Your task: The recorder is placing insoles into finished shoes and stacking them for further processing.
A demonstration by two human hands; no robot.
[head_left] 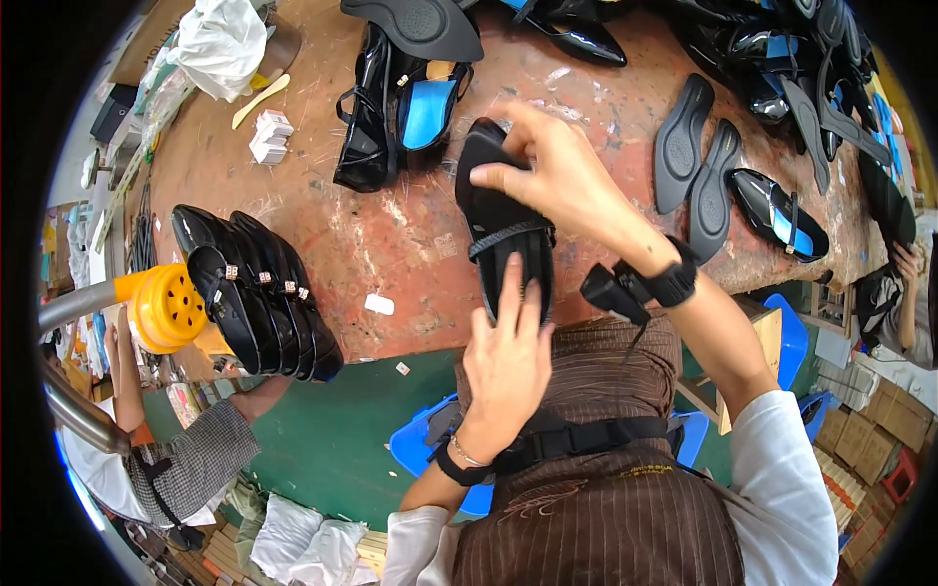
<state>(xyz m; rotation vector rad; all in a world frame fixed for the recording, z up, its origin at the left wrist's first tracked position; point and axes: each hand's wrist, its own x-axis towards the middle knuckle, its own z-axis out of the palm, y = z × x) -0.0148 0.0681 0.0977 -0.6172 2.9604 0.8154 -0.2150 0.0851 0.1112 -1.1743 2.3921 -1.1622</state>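
A black shoe [493, 207] with a braided strap lies at the table's near edge, its toe pointing away from me. My right hand [552, 166] grips it around the toe, thumb on top and fingers at the far side. Inside the heel part, the fingers of my left hand [508, 356] are stretched out over the dark insole. Beyond them sits a pair of glossy black shoes, one with a blue insole [427, 112]. A loose black insole [415, 27] rests across their far end. Two more loose insoles [681, 142] lie to the right.
Several black shoes [259, 293] stand in a row at the left edge, beside a yellow lamp head [168, 308]. A single shoe [780, 215] lies right, near a heap of shoes [772, 59]. White small boxes [271, 137] and a wooden spatula [260, 101] lie far left. Another person [186, 454] is at left.
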